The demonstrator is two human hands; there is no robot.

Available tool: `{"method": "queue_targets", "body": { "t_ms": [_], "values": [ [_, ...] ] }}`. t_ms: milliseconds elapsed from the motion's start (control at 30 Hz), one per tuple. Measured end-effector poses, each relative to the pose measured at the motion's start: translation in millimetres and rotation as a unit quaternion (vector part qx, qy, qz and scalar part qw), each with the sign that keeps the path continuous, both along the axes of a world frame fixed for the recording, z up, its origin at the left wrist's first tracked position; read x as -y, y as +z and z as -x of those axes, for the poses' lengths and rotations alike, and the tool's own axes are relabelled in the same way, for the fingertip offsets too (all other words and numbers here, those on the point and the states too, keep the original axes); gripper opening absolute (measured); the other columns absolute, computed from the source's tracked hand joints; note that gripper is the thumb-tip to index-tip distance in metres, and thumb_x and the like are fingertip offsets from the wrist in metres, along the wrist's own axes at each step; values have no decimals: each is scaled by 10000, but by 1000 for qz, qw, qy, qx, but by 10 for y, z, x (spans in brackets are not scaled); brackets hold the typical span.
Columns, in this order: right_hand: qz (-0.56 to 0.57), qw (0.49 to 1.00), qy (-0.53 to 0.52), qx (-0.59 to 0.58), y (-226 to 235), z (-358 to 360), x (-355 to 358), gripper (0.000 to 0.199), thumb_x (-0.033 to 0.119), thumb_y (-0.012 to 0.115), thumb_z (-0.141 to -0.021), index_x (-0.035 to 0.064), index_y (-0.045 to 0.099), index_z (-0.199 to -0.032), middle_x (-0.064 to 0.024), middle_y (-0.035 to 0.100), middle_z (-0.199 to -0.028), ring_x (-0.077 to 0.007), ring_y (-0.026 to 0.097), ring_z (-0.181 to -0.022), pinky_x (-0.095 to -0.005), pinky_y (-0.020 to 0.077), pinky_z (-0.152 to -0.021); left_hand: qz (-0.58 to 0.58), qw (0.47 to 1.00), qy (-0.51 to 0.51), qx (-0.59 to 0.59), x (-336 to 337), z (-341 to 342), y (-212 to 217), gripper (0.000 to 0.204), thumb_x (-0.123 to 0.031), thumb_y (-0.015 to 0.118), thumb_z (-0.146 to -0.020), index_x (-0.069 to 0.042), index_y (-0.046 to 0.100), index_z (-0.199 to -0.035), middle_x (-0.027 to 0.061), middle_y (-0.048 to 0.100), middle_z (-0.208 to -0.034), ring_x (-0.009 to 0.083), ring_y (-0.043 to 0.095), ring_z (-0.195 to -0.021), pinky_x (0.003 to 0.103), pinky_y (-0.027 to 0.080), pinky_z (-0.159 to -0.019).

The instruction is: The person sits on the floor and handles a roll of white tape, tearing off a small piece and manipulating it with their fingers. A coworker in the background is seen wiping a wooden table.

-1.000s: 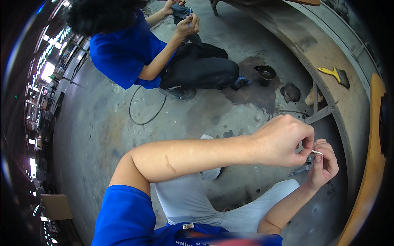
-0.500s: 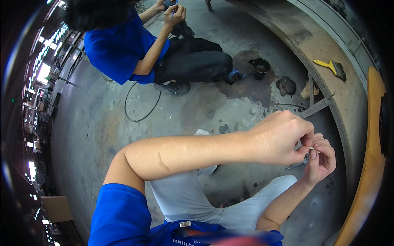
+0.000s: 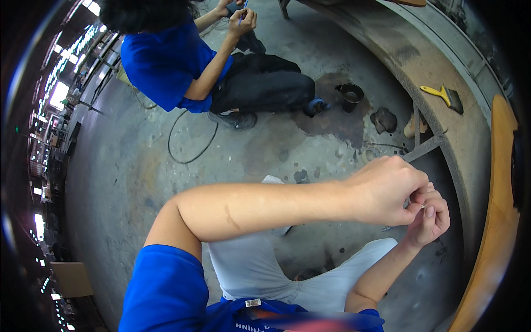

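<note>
- A small pale piece sits pinched between the fingertips of both hands, over the floor's right side, just inside the curved metal rim; it is too small to tell what it is.
- The left hand reaches across the body, fingers curled shut, its tips pressed onto the piece from above.
- The right hand comes up from below, thumb and forefinger closed on the same piece, the other fingers folded in; the two hands touch.
- Under the hands lie the person's pale trousers, knees bent, with a blue sleeve at the lower edge.
- A thin metal bar slants from the rim toward the hands, just above them.
- The concrete floor is grey and stained, with a dark patch near its upper middle.
- On that patch stands a small black pot, and just right of it a dark lump.
- A loop of black cable lies on the floor left of the patch.
- On the rim's ledge at upper right lies a brush with a yellow handle.
- An orange board runs along the right edge.
- A second person in a blue shirt and dark trousers crouches at the top, well apart, both hands raised together on a small blue thing.
</note>
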State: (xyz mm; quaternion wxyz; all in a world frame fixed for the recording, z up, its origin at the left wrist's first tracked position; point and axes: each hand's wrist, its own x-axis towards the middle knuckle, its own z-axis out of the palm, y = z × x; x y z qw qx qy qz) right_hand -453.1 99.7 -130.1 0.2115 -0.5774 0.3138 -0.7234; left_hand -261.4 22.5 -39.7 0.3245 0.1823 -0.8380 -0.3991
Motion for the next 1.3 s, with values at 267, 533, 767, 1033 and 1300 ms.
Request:
{"method": "queue_targets", "body": {
  "t_ms": [267, 533, 767, 1033, 1300],
  "values": [
    [-18, 999, -16, 24, 26, 28, -18, 289, 244, 663, -1007, -29, 637, -917, -124, 659, -809, -201, 565, -723, -378, 436, -745, -3, 1000, -5, -13, -2, 56, -13, 118, -87, 768, -780, -37, 681, -842, 106, 729, -785, 259, 743, -735, 364, 598, -653],
    [7, 1000, -3, -4, 66, 39, -45, 235, 193, 791, -928, 3, 654, -945, -91, 643, -811, -186, 552, -710, -375, 426, -739, -9, 1000, -7, -15, -11, 30, -42, 127, -83, 771, -777, -41, 671, -843, 96, 722, -780, 255, 740, -728, 366, 596, -644],
    [26, 999, -32, -4, -31, 72, -16, 302, 274, 812, -930, 13, 662, -905, -58, 630, -727, -172, 532, -633, -371, 419, -705, -6, 1000, 0, -18, -104, -71, 18, 127, -101, 773, -784, -40, 677, -841, 106, 721, -772, 260, 739, -725, 372, 591, -643],
    [5, 996, 23, 90, 59, -30, -99, 401, 271, 816, -916, 7, 671, -1180, -80, 634, -883, -201, 564, -825, -367, 438, -760, -37, 997, 10, -62, -138, -108, 63, 98, -85, 760, -803, -23, 688, -827, 108, 725, -722, 228, 757, -689, 342, 599, -624],
    [18, 1000, 0, 21, 116, 60, -191, 113, 99, 755, -948, -8, 734, -979, -68, 633, -817, -180, 533, -723, -347, 396, -717, -100, 993, -13, -67, -157, -69, 125, 106, -83, 762, -820, -7, 695, -850, 93, 743, -725, 184, 777, -706, 298, 615, -656]
  ]
}}
